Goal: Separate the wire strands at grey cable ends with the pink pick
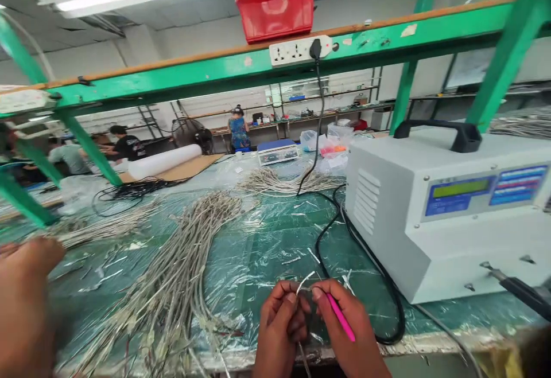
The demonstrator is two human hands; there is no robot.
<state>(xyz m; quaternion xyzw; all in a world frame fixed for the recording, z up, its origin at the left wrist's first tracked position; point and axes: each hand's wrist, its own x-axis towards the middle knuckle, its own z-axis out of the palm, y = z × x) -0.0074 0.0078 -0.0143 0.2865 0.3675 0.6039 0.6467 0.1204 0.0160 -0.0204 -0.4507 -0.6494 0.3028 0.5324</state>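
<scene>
Near the front edge of the bench, my left hand [279,323] is closed in a pinch on a thin grey cable [303,358], whose tail hangs down below the fingers. A white strip [306,279] sticks up from the pinched end. Close beside it, my right hand [344,320] has thumb and finger at the same cable end. A slim bright pink tool [341,318] lies within that hand; its tip is hidden. To the left lies a large bundle of grey cables [189,257] with pale, taped-looking ends toward me.
Another person's blurred hand [30,303] reaches in at the left. A grey machine [383,194] with a display stands right, black cords [398,309] beside it. Further cable bundles [284,180], a scale [278,153] and a white roll [166,161] lie behind. A green shelf beam [181,82] crosses above.
</scene>
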